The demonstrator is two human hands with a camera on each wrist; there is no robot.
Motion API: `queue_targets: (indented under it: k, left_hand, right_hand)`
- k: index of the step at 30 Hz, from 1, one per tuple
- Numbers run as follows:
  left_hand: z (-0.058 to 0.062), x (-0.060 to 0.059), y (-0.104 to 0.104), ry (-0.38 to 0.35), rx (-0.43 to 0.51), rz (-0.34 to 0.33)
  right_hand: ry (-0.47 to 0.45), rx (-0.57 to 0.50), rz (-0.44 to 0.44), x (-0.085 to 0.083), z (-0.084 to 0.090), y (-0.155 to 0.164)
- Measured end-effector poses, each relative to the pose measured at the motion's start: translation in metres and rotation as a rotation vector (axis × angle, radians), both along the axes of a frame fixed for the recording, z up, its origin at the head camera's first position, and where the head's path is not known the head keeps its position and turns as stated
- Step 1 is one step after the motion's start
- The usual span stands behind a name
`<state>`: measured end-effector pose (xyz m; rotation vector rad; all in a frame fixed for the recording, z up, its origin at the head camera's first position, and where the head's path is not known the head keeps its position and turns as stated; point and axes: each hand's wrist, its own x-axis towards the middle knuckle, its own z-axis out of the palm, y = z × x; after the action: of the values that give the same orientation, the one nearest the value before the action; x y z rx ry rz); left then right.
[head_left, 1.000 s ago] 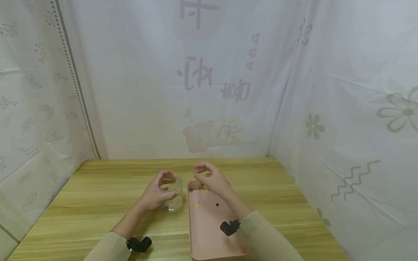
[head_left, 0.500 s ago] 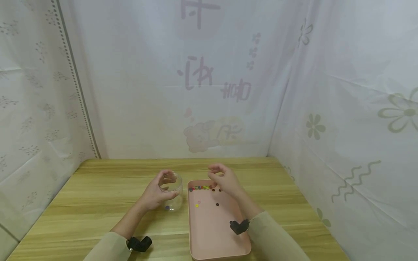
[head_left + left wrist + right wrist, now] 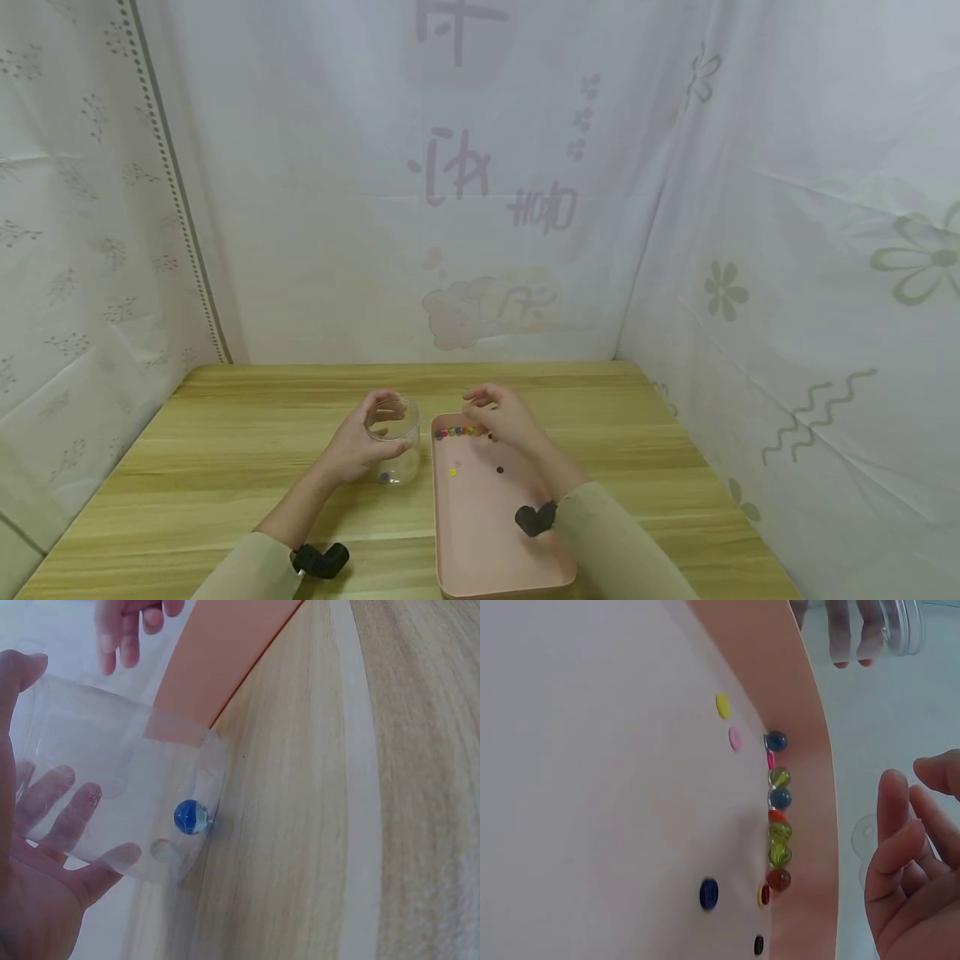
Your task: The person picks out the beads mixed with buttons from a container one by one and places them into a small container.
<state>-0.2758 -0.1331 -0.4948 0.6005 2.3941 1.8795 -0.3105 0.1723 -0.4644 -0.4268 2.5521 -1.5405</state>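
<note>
My left hand [image 3: 352,446] grips a clear jar [image 3: 401,467], thumb on one side and fingers round the other. The jar stands upright on the table, left of a pink tray [image 3: 495,546]. Inside, at its bottom, lies a blue and clear marble [image 3: 187,817]. My right hand [image 3: 506,419] hovers over the tray's far end, fingers loosely bent. Thumb and fingertips are apart in the right wrist view, with nothing visible between them. Below it, a green marble [image 3: 779,855], a blue marble [image 3: 780,798] and several others line the tray's far wall.
Scattered on the tray floor are a yellow button [image 3: 722,705], a pink button [image 3: 735,739], a dark blue button [image 3: 709,893] and other small buttons. The wooden table [image 3: 247,467] ends at printed white curtains [image 3: 322,208] behind and on both sides.
My right hand moved right, away from the jar, then came back a little left and lower over the tray's far end. The left hand and jar stay in place.
</note>
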Motion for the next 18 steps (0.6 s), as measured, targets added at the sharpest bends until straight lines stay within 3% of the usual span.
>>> queue_targets:
  k: [11,18]
  left_hand:
    - [-0.002,-0.002,0.000,-0.006,0.003,-0.012]
    - [-0.002,-0.002,0.000,0.009,0.011,-0.010]
  right_hand:
    - [-0.144,-0.009,0.050,0.004,-0.016,-0.024]
    - [-0.172,-0.021,0.061,0.005,-0.036,-0.031]
